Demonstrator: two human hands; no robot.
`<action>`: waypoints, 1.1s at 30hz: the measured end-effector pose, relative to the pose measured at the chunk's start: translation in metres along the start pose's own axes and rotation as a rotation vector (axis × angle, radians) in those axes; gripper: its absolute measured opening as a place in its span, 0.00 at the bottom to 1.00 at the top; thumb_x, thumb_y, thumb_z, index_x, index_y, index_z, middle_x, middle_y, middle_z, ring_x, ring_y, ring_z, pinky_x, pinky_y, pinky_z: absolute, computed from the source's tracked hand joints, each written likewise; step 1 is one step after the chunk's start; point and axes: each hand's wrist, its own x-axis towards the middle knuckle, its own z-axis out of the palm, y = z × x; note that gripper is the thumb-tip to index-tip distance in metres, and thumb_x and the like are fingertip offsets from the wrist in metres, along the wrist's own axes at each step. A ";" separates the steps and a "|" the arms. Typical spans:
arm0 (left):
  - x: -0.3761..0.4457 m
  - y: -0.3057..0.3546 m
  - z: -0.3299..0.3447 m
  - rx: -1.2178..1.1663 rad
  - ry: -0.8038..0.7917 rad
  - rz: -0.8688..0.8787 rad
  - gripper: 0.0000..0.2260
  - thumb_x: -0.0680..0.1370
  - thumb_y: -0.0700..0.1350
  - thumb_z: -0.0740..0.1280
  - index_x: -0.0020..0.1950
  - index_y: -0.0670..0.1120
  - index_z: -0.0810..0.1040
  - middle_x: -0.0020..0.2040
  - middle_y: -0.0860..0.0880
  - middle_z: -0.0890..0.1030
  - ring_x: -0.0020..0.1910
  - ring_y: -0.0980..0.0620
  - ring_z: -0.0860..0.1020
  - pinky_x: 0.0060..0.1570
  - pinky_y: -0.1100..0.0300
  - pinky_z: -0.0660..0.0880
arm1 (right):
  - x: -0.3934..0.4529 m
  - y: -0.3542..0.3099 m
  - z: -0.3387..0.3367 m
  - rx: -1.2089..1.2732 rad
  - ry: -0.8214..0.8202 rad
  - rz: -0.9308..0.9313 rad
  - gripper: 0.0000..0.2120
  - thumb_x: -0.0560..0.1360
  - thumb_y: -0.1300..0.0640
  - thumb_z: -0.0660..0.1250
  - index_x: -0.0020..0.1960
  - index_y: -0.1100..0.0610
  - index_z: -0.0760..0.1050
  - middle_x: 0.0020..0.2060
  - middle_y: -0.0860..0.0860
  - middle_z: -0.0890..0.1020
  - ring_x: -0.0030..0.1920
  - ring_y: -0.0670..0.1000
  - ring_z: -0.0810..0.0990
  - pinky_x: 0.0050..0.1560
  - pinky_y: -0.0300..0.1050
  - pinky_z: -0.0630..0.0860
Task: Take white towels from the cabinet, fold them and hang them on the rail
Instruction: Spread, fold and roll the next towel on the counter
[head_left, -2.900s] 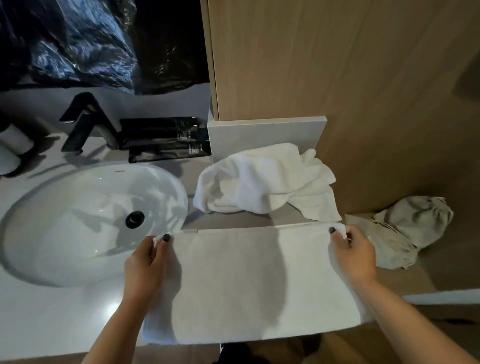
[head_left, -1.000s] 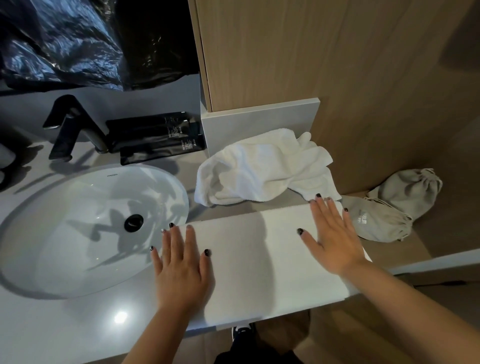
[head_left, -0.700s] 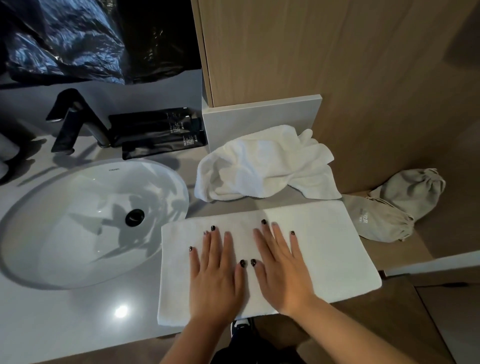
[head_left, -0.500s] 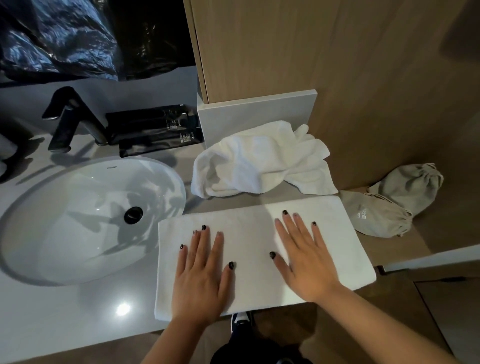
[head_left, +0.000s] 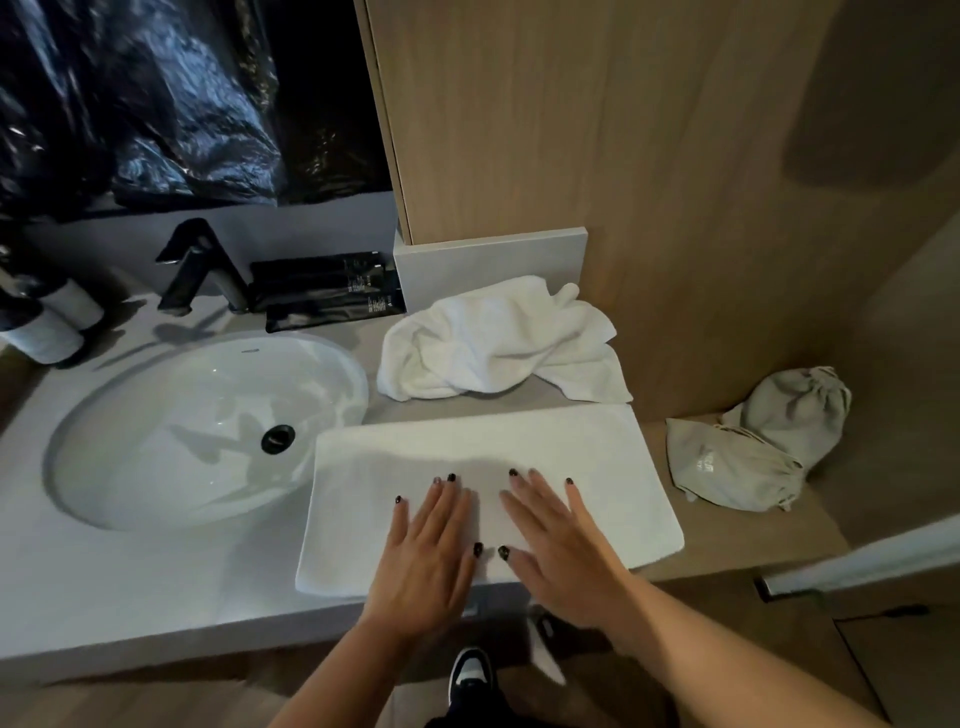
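Evidently the left hand (head_left: 423, 558) and right hand (head_left: 558, 551) are lying flat, fingers straight, smoothing the folded white rectangular towel (head_left: 597, 467) on the pale grey worktop (head_left: 130, 582), likely needing another fold before hanging

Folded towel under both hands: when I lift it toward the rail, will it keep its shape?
Probably not. The folded towel is soft cloth lying flat on the counter, so it should sag and may unfold if lifted by one edge. Likely light. The crumpled towel behind shows how limp this fabric is.
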 end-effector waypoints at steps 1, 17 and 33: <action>-0.004 0.005 0.002 0.024 -0.018 -0.014 0.28 0.83 0.59 0.47 0.79 0.45 0.58 0.79 0.44 0.58 0.77 0.43 0.59 0.70 0.42 0.51 | -0.007 -0.002 0.003 -0.008 -0.017 -0.017 0.32 0.77 0.40 0.52 0.77 0.55 0.61 0.77 0.53 0.62 0.77 0.55 0.58 0.72 0.62 0.60; -0.039 0.041 -0.032 0.245 -0.236 -0.107 0.38 0.81 0.35 0.60 0.80 0.48 0.37 0.80 0.44 0.38 0.79 0.40 0.40 0.77 0.44 0.49 | -0.061 0.016 -0.024 -0.203 -0.227 -0.002 0.39 0.80 0.64 0.60 0.79 0.55 0.36 0.79 0.52 0.38 0.78 0.56 0.35 0.75 0.62 0.42; -0.079 -0.034 0.007 0.226 0.051 -0.060 0.36 0.68 0.36 0.70 0.75 0.34 0.63 0.74 0.33 0.65 0.73 0.34 0.64 0.69 0.36 0.66 | -0.032 -0.023 0.018 -0.314 -0.068 -0.037 0.40 0.80 0.61 0.62 0.78 0.59 0.36 0.78 0.56 0.38 0.78 0.57 0.36 0.71 0.56 0.35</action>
